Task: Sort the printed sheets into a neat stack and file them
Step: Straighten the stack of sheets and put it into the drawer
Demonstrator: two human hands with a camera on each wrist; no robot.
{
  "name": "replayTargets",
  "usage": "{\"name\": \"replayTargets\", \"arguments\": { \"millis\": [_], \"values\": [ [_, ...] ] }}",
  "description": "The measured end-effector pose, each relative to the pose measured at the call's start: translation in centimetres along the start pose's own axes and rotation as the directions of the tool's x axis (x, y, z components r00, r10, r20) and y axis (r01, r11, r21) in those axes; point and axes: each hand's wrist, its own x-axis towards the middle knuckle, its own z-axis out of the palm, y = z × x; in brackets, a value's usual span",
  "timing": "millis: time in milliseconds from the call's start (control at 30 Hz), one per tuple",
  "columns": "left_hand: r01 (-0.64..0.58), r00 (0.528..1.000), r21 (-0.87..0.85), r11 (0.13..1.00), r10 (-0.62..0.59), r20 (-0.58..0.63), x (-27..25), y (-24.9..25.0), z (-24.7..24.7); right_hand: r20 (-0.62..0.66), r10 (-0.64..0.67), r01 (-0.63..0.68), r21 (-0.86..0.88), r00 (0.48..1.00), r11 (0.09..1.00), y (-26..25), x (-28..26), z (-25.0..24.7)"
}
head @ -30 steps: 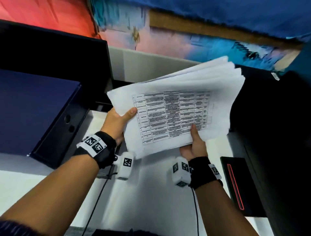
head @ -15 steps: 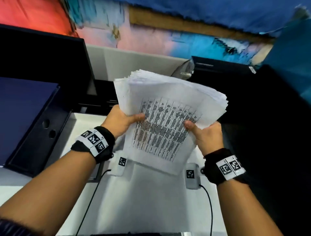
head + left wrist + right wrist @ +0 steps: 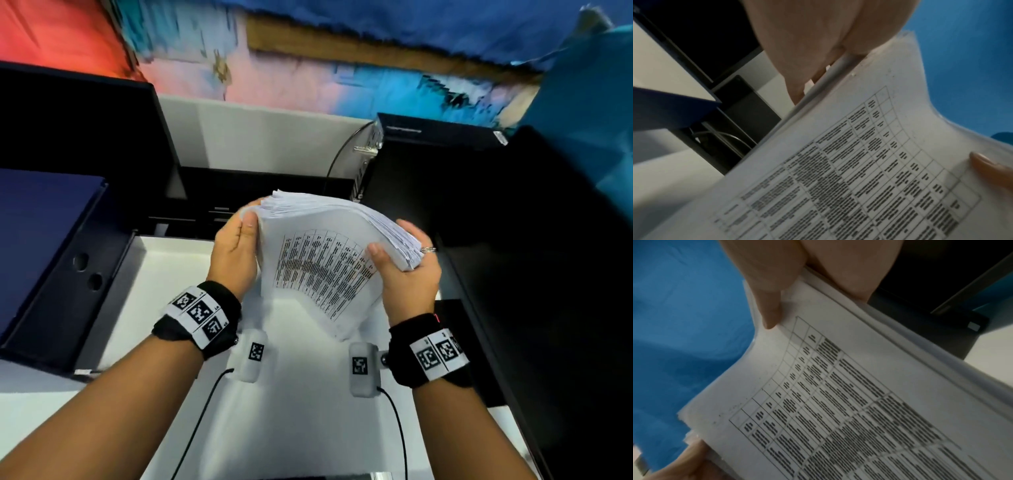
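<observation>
A thick stack of printed sheets [image 3: 318,270], with a table of text on the front page, stands tilted on end above the white desk [image 3: 274,411]. Its upper edges are fanned and uneven. My left hand [image 3: 236,246] holds the stack's left edge, thumb at the front and fingers behind. My right hand [image 3: 407,274] grips the right edge, with its thumb on the printed page and its fingers wrapped behind. The left wrist view shows the page [image 3: 859,170] with my left hand [image 3: 807,56] on its edge. In the right wrist view my right thumb [image 3: 770,305] presses the page [image 3: 838,394].
A dark blue lever-arch file [image 3: 48,246] lies at the left, its spine with two round holes facing me. A black monitor [image 3: 85,137] stands behind it. Black equipment [image 3: 513,240] fills the right side. A flat black object [image 3: 455,322] lies by my right wrist.
The stack has turned from lying wide and splayed to standing on end. Both hands have shifted to its side edges and drawn the sheets closer together, lower over the desk.
</observation>
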Motion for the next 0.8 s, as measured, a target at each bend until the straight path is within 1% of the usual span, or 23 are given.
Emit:
{"name": "replayTargets", "arguments": {
  "millis": [67, 100, 167, 267, 333, 400, 500, 600, 633, 733, 800],
  "values": [
    [0.016, 1.000, -0.032, 0.999, -0.016, -0.012, 0.1, 0.7, 0.5, -0.005, -0.078, 0.078, 0.005, 0.997, 0.997, -0.8, 0.0, 0.1],
    [0.016, 1.000, -0.032, 0.999, -0.017, -0.006, 0.2, 1.1, 0.8, 0.014, -0.118, 0.118, -0.009, 0.993, 0.993, -1.1, 0.1, 0.1],
    [0.014, 0.999, -0.034, 0.999, -0.012, 0.046, 0.3, 1.7, 1.6, 0.058, -0.155, 0.158, -0.044, 0.986, 0.987, -1.4, 0.0, 0.1],
    [0.012, 0.988, -0.063, 0.998, -0.002, 0.151, 0.5, 1.9, 2.3, 0.042, -0.155, 0.158, -0.083, 0.987, 0.984, -1.3, 0.0, 0.1],
    [0.017, 0.985, -0.079, 0.997, -0.003, 0.170, 0.6, 2.1, 2.3, -0.012, -0.157, 0.155, -0.094, 0.988, 0.983, -1.0, 0.2, 0.0],
    [0.018, 0.979, -0.101, 0.995, 0.004, 0.205, 0.7, 2.1, 1.9, -0.051, -0.196, 0.189, -0.117, 0.979, 0.975, -1.1, 0.5, 0.1],
    [-0.008, 0.955, -0.048, 0.999, 0.022, 0.296, 0.5, 2.1, 1.3, -0.055, -0.219, 0.206, -0.175, 0.974, 0.963, -1.2, 0.8, 0.4],
    [-0.033, 0.933, 0.025, 0.999, 0.022, 0.358, 0.5, 2.4, 0.9, -0.041, -0.245, 0.225, -0.275, 0.969, 0.935, -1.2, 1.1, 1.0],
    [-0.026, 0.931, 0.015, 1.000, 0.019, 0.364, 0.4, 2.4, 0.7, -0.044, -0.258, 0.233, -0.298, 0.965, 0.926, -1.2, 1.3, 1.1],
    [0.032, 0.922, -0.017, 0.999, -0.023, 0.386, 0.3, 2.4, 0.2, -0.104, -0.250, 0.213, -0.279, 0.963, 0.937, -1.4, 1.7, 1.2],
    [0.049, 0.902, 0.056, 0.997, -0.068, 0.427, 0.2, 2.5, 0.2, -0.159, -0.244, 0.196, -0.269, 0.957, 0.943, -1.5, 1.9, 1.1]
  ]
}}
